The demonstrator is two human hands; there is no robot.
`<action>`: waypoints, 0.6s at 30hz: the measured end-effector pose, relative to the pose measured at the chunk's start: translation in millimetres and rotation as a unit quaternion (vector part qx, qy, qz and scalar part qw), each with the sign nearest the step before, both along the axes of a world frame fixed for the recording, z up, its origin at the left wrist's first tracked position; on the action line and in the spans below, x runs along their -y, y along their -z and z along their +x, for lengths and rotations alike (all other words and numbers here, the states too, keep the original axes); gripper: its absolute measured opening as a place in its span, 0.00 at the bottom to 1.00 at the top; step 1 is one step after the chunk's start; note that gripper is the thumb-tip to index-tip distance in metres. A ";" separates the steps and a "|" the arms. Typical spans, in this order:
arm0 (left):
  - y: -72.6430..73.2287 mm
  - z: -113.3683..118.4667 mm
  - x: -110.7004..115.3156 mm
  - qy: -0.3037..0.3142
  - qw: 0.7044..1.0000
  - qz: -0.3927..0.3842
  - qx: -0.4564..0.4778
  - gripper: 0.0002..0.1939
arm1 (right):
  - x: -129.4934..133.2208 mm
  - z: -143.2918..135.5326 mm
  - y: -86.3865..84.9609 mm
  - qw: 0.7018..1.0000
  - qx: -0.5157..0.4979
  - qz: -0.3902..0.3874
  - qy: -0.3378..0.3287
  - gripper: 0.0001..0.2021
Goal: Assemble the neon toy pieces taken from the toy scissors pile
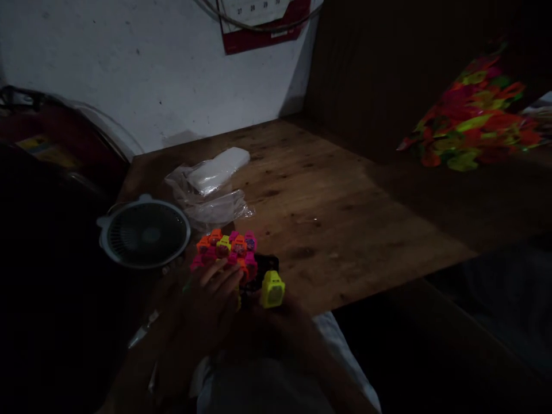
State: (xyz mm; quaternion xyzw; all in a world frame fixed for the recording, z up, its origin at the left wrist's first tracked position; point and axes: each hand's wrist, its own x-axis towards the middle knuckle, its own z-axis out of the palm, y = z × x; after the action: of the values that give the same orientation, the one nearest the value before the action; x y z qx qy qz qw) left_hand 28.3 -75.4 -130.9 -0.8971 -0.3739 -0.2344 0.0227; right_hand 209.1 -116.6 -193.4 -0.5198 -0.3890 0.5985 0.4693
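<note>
Pink, orange and yellow toy watches (223, 247) sit bunched together at the near left corner of the wooden table. My left hand (213, 299) rests over the near side of the bunch, its fingertips pressed together on the watches. Just right of them, my right hand (284, 316) holds a yellow watch (273, 290) with its round face up. Between the hands is a black holder (268, 265), partly hidden by the watches. The fingers of my right hand are mostly in shadow.
Clear plastic bags with a white block (219, 169) lie on the wooden table (340, 213). A round fan (146, 233) stands at the left. At the right is a heap of bright plastic pieces (474, 118). A calendar (263, 29) hangs on the wall.
</note>
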 end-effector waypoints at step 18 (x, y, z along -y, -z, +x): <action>4.5 12.3 -12.6 -0.042 0.999 0.032 0.012 0.17 | -8.5 -34.8 3.6 0.981 0.165 0.092 0.033 0.12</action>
State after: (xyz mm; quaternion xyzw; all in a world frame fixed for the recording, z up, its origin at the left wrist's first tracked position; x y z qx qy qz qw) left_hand 40.5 -62.8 -135.4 -0.8766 -0.4039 -0.2553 0.0565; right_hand 174.3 -108.1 -197.0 -0.5785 -0.4973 0.4506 0.4638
